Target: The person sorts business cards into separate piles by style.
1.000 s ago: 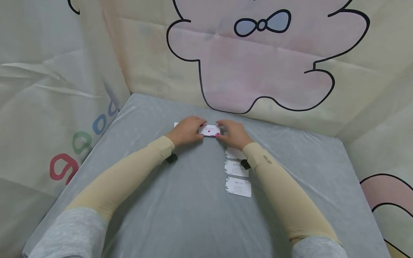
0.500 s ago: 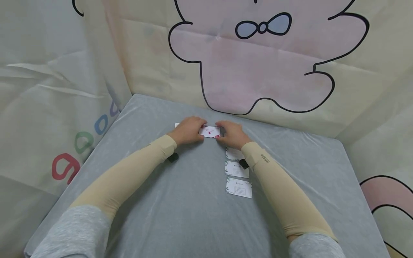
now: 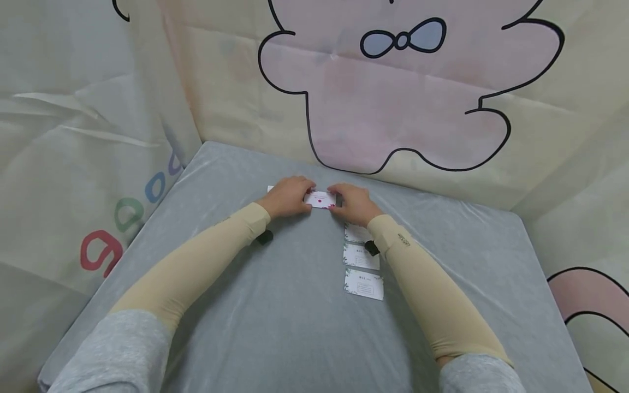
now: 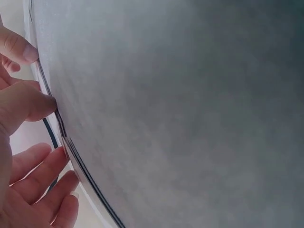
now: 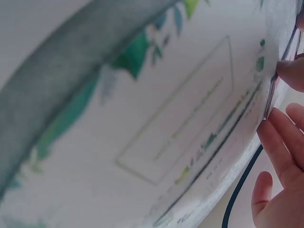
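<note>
At the far middle of the bed-like grey surface, my left hand (image 3: 289, 197) and right hand (image 3: 356, 204) face each other around a white card (image 3: 320, 200) with pink floral corners and a red dot. Thumb and fingers of each hand pinch one end of it. In the left wrist view the left thumb (image 4: 33, 104) lies on the near long edge, fingers on the far side. Dark lines along that edge suggest layers; how many, I cannot tell. The right wrist view shows the right thumb (image 5: 290, 75) on the same edge. Another white card (image 3: 270, 188) is mostly hidden behind the left hand.
White cards with green leaf corners lie in a column below my right hand: a near card (image 3: 363, 284), a middle card (image 3: 360, 256) and a far card (image 3: 356, 233) partly under the forearm. A grey cloth (image 3: 275, 305) covers the surface. Printed curtains (image 3: 408, 109) rise behind it.
Both hands keep their hold on the card in nearly the same place. Only a slight shift of the head view shows, and the nearby cards lie as before.
</note>
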Action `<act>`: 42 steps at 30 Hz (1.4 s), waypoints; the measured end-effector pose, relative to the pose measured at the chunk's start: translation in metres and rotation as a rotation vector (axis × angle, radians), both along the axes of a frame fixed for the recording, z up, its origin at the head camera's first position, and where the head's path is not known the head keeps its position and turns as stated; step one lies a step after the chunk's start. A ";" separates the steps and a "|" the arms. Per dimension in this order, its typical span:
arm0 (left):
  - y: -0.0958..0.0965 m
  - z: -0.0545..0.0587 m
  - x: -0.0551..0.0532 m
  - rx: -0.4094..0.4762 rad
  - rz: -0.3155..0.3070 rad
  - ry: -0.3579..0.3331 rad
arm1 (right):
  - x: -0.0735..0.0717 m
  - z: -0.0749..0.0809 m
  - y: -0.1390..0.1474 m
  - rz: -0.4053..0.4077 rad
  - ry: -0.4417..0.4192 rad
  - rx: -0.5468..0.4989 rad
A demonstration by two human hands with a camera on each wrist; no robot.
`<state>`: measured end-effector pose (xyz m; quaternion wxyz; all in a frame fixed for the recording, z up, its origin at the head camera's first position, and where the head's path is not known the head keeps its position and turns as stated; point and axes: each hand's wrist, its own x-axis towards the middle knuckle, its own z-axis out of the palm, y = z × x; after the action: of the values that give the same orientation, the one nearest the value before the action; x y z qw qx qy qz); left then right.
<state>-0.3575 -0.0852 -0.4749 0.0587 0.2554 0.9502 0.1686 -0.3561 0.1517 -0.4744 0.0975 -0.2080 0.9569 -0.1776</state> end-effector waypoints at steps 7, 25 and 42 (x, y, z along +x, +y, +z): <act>0.013 0.007 0.000 -0.022 -0.023 0.013 | 0.006 0.011 0.028 -0.040 -0.029 -0.017; 0.020 0.007 0.013 0.054 -0.091 -0.043 | 0.020 0.003 0.031 -0.060 -0.012 -0.024; 0.012 -0.001 -0.007 0.027 -0.065 -0.014 | 0.011 -0.003 0.019 -0.054 0.030 -0.060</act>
<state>-0.3650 -0.0729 -0.4759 0.0675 0.2856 0.9386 0.1814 -0.3453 0.1705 -0.4778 0.0722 -0.1876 0.9577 -0.2057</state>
